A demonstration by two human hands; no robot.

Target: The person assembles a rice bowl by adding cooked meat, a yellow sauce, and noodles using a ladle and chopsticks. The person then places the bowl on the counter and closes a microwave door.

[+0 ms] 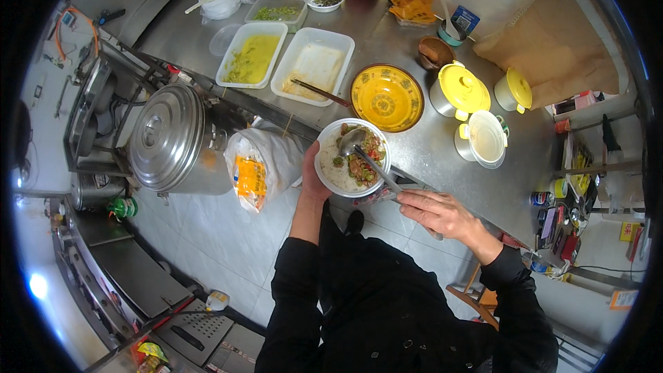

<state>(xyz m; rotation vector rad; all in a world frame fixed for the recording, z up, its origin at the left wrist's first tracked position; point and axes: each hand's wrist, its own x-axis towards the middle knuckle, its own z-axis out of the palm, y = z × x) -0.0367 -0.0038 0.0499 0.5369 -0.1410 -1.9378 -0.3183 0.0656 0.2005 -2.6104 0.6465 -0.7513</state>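
1. Tabletop [425,148] of shiny grey metal, with containers spread along it.
2. On it, at left: two white tubs [328,48], one filled with yellow liquid [261,50], the other nearly empty, chopsticks [321,92] across its rim.
3. Towards the right: a yellow patterned plate [387,99] and pots with yellow lids [464,88].
4. At the near edge, before the plate: a white bowl [345,193] of rice [335,174] and chopped topping [359,171], gripped from the side by the left hand [315,174].
5. In the right hand [438,214], wrapped round its handle: a metal spoon [375,166], resting in the food.
6. Below: pale tiled floor [193,235]; at left, a big lidded steel pot [162,138] beside a plastic bag [259,166]; at right, crowded shelves [587,171].
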